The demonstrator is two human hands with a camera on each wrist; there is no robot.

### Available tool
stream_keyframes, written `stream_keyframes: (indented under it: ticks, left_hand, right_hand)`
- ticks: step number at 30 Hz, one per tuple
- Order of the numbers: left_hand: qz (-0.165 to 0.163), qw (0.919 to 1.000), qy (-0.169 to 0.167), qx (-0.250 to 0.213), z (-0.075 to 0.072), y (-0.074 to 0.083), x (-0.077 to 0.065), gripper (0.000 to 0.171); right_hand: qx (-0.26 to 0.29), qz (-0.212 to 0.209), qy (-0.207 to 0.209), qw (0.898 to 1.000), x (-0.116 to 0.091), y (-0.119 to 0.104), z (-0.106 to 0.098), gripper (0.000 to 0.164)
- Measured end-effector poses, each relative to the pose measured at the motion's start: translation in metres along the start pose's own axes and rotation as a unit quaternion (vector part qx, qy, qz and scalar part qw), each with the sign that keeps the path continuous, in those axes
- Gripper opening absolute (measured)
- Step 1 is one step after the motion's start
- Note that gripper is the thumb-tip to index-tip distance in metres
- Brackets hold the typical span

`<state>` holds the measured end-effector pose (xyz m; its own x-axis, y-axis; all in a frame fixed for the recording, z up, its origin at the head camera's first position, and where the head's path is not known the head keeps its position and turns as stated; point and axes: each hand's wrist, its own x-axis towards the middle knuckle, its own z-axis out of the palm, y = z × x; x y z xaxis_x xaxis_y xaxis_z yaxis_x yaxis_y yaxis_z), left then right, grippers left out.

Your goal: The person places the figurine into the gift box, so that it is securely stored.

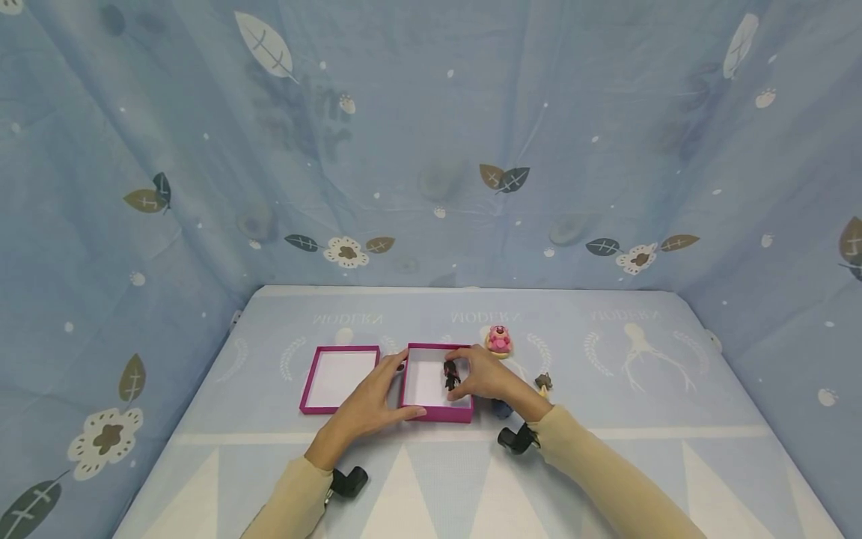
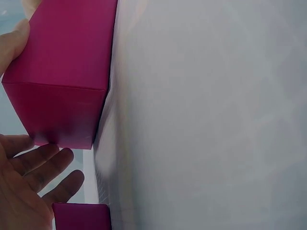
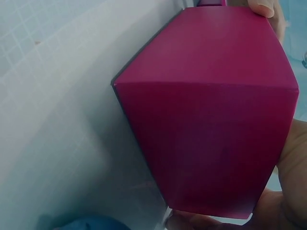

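Observation:
A magenta box [image 1: 439, 414] with a white inside sits open-topped at the middle of the table. A small dark figurine [image 1: 450, 373] is within its right half. My right hand [image 1: 486, 374] reaches over the box's right wall and pinches the figurine between thumb and forefinger. The right wrist view shows the box's outer walls, which hide the figurine there. Along the box's left side, my left hand [image 1: 372, 400] holds it, thumb on the front wall and fingers towards the back corner. That thumb [image 2: 13, 44] also shows against the magenta wall in the left wrist view.
A shallow magenta lid or tray [image 1: 313, 378] with a white inside lies left of the box. Behind my right hand stands a pink bear figurine [image 1: 499, 340]. Another small figurine [image 1: 543, 382] and a blue item [image 1: 501, 409] are partly hidden by my right arm.

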<state>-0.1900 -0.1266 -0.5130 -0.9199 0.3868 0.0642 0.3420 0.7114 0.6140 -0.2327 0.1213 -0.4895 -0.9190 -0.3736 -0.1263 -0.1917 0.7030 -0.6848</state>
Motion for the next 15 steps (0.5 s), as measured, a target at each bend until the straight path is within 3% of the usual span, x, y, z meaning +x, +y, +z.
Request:
stream_keyframes:
  ticks: [15]
  left_hand:
    - [0.007, 1.0000, 0.002, 0.001, -0.0002, -0.0005, -0.0001, 0.110]
  right_hand:
    - [-0.031, 0.020, 0.006, 0.999, -0.0013, -0.0035, 0.0020, 0.070]
